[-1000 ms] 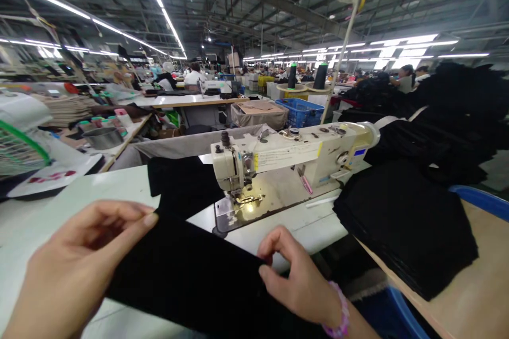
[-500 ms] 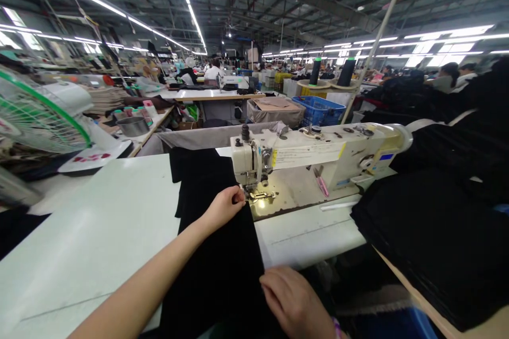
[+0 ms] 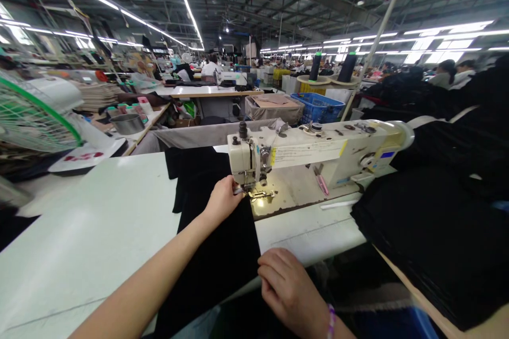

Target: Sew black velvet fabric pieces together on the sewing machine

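A long strip of black fabric (image 3: 217, 243) lies across the white sewing table (image 3: 91, 233), running from my lap to the needle of a cream sewing machine (image 3: 314, 151). My left hand (image 3: 223, 198) is stretched forward with its fingers closed on the fabric's far end, right beside the presser foot (image 3: 260, 193). My right hand (image 3: 288, 288) is at the table's near edge, fingers curled on the near end of the same strip.
A thick stack of black cloth pieces (image 3: 433, 233) fills the table to the right. A green-rimmed fan (image 3: 32, 116) stands at the left. Thread cones (image 3: 348, 66) rise behind the machine. Other workstations, a blue crate (image 3: 316, 106) and seated people fill the hall beyond.
A second ago both hands held the fabric near my body. My left hand then reached forward with the fabric's end to the presser foot and has edged closer to it.
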### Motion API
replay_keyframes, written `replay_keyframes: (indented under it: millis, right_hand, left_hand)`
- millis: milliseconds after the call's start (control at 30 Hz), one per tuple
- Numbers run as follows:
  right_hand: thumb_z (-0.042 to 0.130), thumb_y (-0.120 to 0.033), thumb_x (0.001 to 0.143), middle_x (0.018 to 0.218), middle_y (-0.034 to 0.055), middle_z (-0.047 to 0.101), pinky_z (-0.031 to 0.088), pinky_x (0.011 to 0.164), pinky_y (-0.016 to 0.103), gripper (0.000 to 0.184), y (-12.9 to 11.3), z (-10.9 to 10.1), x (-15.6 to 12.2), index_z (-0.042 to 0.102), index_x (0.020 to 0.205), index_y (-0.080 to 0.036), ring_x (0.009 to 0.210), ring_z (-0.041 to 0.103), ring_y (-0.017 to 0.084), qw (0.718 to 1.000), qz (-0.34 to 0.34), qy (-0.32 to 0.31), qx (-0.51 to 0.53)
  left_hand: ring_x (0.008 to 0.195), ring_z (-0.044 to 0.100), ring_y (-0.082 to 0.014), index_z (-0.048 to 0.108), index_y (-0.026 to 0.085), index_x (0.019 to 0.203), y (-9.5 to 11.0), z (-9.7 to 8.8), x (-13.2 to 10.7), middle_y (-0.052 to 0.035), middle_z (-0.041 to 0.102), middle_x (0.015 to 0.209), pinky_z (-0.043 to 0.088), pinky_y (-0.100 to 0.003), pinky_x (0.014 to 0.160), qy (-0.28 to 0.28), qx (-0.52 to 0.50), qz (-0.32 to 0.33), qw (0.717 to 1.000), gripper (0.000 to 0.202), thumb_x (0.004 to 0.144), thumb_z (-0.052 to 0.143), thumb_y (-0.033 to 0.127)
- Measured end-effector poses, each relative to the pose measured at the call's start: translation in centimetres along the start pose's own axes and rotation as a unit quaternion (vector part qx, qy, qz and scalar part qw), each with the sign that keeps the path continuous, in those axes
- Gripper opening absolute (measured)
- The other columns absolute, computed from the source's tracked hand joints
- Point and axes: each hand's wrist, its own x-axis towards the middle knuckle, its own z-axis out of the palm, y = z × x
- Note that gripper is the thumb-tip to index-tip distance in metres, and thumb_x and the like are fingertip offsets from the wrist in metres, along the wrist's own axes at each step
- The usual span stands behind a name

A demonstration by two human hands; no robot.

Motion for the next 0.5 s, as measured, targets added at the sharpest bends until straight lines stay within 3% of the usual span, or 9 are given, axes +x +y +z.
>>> replay_keyframes:
  millis: [67,133,167,200,267,367,500]
  right_hand:
    - [0.047,0.0,0.082,0.099,0.0097,0.069,0.056,0.088,0.041,0.027,0.0,-0.3,-0.2,0.063,0.097,-0.017,0.095,0.062,0.023,1.0,-0.003,-0.009,0.005]
    - [0.048,0.0,0.081,0.101,0.0104,0.069,0.056,0.091,0.042,0.029,0.0,-0.5,-0.2,0.063,0.1,-0.017,0.098,0.062,0.024,1.0,0.0,-0.019,0.011]
    - [0.048,0.0,0.081,0.103,0.0108,0.069,0.056,0.091,0.042,0.031,0.0,-0.5,-0.2,0.063,0.102,-0.017,0.1,0.062,0.024,1.0,0.003,-0.024,0.015]
    - [0.048,0.0,0.081,0.104,0.0111,0.069,0.056,0.092,0.042,0.032,0.1,-0.6,-0.1,0.063,0.104,-0.017,0.101,0.062,0.025,0.999,0.007,-0.028,0.017]
    - [0.047,-0.001,0.082,0.106,0.0112,0.069,0.055,0.093,0.042,0.035,0.3,-0.6,0.3,0.063,0.109,-0.017,0.103,0.061,0.025,0.999,0.019,-0.038,0.021]
    - [0.048,-0.003,0.083,0.107,0.0104,0.067,0.054,0.094,0.043,0.035,1.0,-0.5,1.5,0.064,0.11,-0.018,0.104,0.06,0.024,0.998,0.036,-0.042,0.016]
    - [0.053,-0.007,0.084,0.105,0.0096,0.064,0.051,0.092,0.044,0.027,2.2,-0.2,3.4,0.067,0.103,-0.02,0.102,0.057,0.025,0.997,0.05,-0.037,-0.041]
  left_hand:
    - [0.104,0.061,-0.0308,0.06,0.017,0.097,1.2,-0.7,-3.0,-0.0124,0.066,0.106,0.049,-0.045,0.091,0.032,0.024,0.02,0.999,0.02,0.078,0.066,0.015]
    - [0.105,0.06,-0.0308,0.063,0.02,0.098,2.4,-1.2,-7.1,-0.011,0.066,0.107,0.049,-0.047,0.094,0.01,0.031,0.066,0.997,0.016,0.082,0.065,0.018]
    - [0.096,0.062,-0.0272,0.064,0.022,0.093,2.9,-1.4,-9.1,-0.0079,0.067,0.098,0.053,-0.044,0.087,-0.049,0.026,0.127,0.99,0.009,0.087,0.059,0.018]
    - [0.091,0.063,-0.0239,0.066,0.023,0.091,3.2,-1.5,-11.1,-0.0063,0.067,0.096,0.055,-0.039,0.082,-0.11,0.009,0.18,0.977,0.015,0.091,0.053,0.015]
    - [0.091,0.065,-0.0214,0.067,0.024,0.101,3.3,-1.6,-13.9,-0.0065,0.069,0.101,0.058,-0.034,0.081,-0.157,-0.012,0.243,0.957,0.025,0.092,0.047,0.012]
    - [0.104,0.065,-0.0222,0.063,0.023,0.122,2.7,-1.7,-14.8,-0.0092,0.069,0.116,0.059,-0.035,0.092,-0.142,-0.014,0.281,0.949,0.036,0.094,0.045,0.011]
    - [0.106,0.065,-0.0233,0.067,0.02,0.12,1.7,-1.8,-12.2,-0.01,0.071,0.115,0.059,-0.037,0.093,-0.132,0.018,0.302,0.944,0.031,0.098,0.045,0.017]
